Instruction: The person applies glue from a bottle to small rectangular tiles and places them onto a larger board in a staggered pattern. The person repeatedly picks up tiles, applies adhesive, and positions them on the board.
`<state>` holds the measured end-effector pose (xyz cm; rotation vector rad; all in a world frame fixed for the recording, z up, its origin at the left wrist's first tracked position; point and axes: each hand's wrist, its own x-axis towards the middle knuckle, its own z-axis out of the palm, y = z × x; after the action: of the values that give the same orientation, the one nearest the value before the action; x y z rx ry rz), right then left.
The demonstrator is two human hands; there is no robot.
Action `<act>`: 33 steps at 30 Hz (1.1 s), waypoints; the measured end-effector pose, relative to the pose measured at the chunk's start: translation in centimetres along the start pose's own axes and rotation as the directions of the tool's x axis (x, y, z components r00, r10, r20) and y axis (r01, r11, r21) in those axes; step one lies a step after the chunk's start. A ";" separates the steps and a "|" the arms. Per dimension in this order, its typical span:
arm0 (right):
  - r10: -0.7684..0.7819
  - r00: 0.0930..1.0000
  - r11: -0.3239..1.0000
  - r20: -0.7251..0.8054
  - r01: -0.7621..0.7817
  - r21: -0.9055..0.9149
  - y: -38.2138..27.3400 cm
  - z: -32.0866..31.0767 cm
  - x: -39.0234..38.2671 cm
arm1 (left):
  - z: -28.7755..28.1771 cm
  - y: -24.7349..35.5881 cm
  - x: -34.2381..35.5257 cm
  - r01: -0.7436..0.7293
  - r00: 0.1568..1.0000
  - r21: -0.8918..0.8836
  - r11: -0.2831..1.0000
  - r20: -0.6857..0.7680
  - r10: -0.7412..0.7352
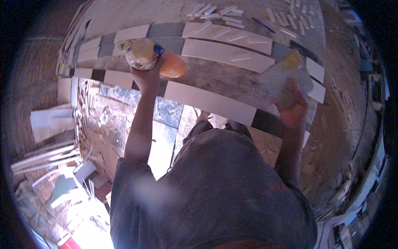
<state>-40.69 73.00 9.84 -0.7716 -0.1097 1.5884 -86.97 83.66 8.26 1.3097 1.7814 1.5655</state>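
Note:
My left hand (pixel 146 78) is closed round the underside of a crinkled, shiny plastic package (pixel 141 54) with tan contents and dark blue print. Right beside the package is an orange, rounded container (pixel 172 65); whether the two are joined I cannot tell. On the other side, my right hand (pixel 293 108) grips a thin, see-through plastic bag (pixel 286 76) with a yellow patch at its top. Motion smears that bag and the fingers around it. Both hands are raised above a worktop (pixel 224 81) with rows of white and dark tile strips.
Small white sticks (pixel 209 10) lie scattered at the back, near a blue pen-like stick (pixel 263 25). Long white tile strips (pixel 209 97) line the near edge. Offcuts (pixel 45 157) pile up at the left. Glossy marbled tiles (pixel 168 111) show below the worktop.

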 end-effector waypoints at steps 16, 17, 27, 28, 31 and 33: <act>-0.154 0.970 0.935 -0.188 0.082 -0.344 -0.6 6.2 -0.5 | 1.2 -1.9 -1.0 -0.048 0.999 0.137 0.989 0.006 0.047; -0.159 0.981 0.941 -0.109 0.117 -0.319 -0.5 5.7 -0.5 | 1.2 -1.6 -1.2 -0.028 1.000 0.152 0.988 0.005 0.028; -0.085 0.989 0.983 -0.118 0.064 -0.173 -1.1 2.7 1.6 | -0.3 -5.7 -6.3 0.051 0.999 0.119 0.992 0.005 -0.052; -0.079 0.991 0.985 -0.110 0.060 -0.164 -1.4 2.3 1.8 | -1.1 -6.0 -8.3 0.108 0.994 0.099 0.989 0.007 -0.110; -0.073 0.989 0.985 -0.126 0.052 -0.166 -1.8 -0.3 2.5 | -0.7 -0.4 -13.3 0.212 0.942 0.404 0.890 0.157 -0.295; -0.087 0.989 0.986 -0.120 0.068 -0.151 -1.7 -0.2 2.4 | 2.4 3.0 -14.0 0.150 0.895 0.326 0.934 0.357 -0.268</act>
<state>-39.04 75.43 9.59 -0.9692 -0.1636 1.4654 -77.39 72.77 6.80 1.3877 1.8551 0.8654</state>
